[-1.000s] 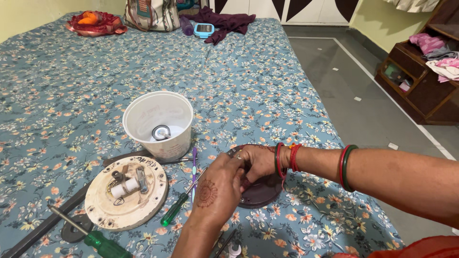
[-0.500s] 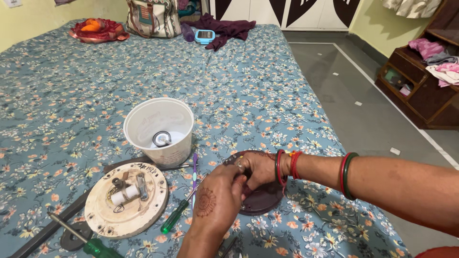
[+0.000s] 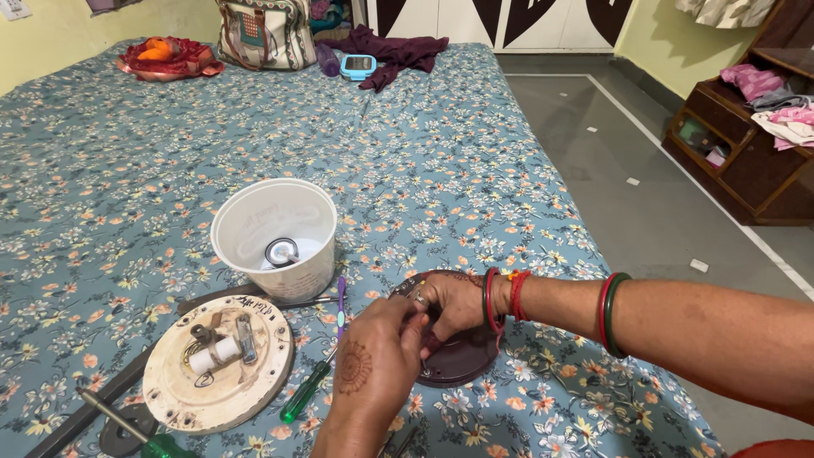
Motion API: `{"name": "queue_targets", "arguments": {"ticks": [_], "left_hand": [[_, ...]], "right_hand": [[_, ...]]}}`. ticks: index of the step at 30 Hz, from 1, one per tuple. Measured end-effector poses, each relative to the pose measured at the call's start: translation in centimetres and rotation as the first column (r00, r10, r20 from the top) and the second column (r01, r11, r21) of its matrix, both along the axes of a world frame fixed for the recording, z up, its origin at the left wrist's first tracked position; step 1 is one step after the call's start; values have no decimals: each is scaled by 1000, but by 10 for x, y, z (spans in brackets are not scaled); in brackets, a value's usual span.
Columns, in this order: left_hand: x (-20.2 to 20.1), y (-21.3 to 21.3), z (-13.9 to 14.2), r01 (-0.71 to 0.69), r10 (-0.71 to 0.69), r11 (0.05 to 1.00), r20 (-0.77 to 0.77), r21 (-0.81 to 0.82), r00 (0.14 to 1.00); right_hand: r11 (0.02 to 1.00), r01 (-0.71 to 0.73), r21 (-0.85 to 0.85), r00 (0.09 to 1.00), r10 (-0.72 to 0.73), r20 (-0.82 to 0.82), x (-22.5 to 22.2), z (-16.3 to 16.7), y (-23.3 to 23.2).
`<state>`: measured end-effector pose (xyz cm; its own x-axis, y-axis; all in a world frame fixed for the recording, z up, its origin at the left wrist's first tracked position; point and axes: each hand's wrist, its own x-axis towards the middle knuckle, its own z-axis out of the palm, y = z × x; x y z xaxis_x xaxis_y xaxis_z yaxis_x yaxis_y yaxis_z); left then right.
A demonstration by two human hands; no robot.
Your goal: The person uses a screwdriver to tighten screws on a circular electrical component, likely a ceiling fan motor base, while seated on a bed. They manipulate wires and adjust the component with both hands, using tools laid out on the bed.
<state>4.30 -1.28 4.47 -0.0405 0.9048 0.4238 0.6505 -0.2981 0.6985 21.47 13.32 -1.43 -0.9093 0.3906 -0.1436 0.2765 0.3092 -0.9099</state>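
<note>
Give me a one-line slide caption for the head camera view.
Both hands, left hand and right hand, work over a dark round cover on a floral bedsheet.

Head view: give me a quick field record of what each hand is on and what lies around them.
left hand: fingers meet the right hand's over the dark round cover
right hand: rests on the cover's upper edge, fingers curled; what they pinch is hidden
surface: floral bedsheet
left of hands: cream round base plate with white cylinder part
behind it: white plastic cup, small ring inside
between plate and hands: green-handled screwdriver
</note>
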Motion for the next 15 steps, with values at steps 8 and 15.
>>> {"name": "queue_targets", "arguments": {"ticks": [8, 15], "left_hand": [[-1, -4, 0, 44, -46, 996, 26, 71, 999], [5, -3, 0, -64, 60, 994, -55, -94, 997]], "right_hand": [[1000, -9, 5, 1000, 9, 17, 5, -19, 13], [998, -43, 42, 999, 43, -12, 7, -28, 16]]}}
